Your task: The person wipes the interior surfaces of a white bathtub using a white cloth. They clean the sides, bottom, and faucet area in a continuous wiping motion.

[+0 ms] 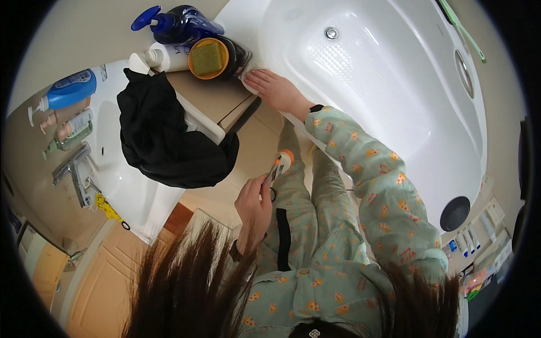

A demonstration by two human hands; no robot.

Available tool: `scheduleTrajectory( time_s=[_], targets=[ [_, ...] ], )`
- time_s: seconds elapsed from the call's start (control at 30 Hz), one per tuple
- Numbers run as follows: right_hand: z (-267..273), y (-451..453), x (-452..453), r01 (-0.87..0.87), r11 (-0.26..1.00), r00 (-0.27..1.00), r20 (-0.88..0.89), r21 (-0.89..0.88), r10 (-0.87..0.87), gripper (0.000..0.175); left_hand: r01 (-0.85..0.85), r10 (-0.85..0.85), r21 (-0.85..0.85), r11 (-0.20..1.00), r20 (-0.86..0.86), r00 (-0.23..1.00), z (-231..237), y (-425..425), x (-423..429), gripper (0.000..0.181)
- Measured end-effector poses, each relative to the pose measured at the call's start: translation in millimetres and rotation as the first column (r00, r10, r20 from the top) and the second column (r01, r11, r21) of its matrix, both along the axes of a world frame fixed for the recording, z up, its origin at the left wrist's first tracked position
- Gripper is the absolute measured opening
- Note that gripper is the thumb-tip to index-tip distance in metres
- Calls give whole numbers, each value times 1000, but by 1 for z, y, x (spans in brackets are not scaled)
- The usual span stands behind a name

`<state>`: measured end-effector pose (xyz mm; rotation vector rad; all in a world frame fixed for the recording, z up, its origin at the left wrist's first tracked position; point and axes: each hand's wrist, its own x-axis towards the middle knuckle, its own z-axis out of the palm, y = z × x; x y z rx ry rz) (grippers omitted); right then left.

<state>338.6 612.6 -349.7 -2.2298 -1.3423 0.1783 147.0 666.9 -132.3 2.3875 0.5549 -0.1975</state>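
My right hand (pixel 277 91) reaches to the bathtub's (pixel 291 118) near left rim. Its fingers lie over a white pad or cloth (pixel 250 85), pressed to the rim beside a dark bottle (pixel 237 57). Low in front of my legs, my left hand (pixel 253 203) holds a small clear object with an orange rim (pixel 287 157); its exact kind cannot be told. A green soap bar (pixel 207 58) in an orange-rimmed round holder is near the right hand. Black fabric (pixel 169 135) lies over the washbasin's edge, left of both hands.
A blue pump bottle (pixel 181 25) and a white pump bottle (pixel 171 58) stand at the tub corner. The washbasin (pixel 112 139) holds a faucet (pixel 76 173), a blue-and-white bottle (pixel 72 89) and other pump bottles along its back. A green-handled brush (pixel 463 31) lies on the tub's far right rim.
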Motion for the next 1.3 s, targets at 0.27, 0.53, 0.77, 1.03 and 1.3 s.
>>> scheduleTrajectory(
  time_s=[0.27, 0.53, 0.77, 1.03, 1.3],
  targets=[
    [20, -146, -86, -127, 979, 967, -240, -158, 87, 52, -143, 145, -30, 989, 88, 986, -5, 9, 20, 13],
    [33, -196, -172, 243, 883, 935, -145, -401, -324, 54, -222, 225, -62, 973, 54, 973, -8, -1, 28, 14],
    [15, -34, -58, 512, 839, 834, -127, -186, -537, 60, -143, 143, -14, 990, 11, 990, -5, -13, 21, 17],
    [3, -93, -91, 656, 738, 635, -415, -155, -651, 52, -110, 110, 26, 994, 1, 994, -11, -20, 47, 18],
    [39, -255, -218, 540, 690, 699, -198, -482, -687, 59, 65, -89, 143, 988, 175, 980, -51, -30, 102, 18]
  ],
)
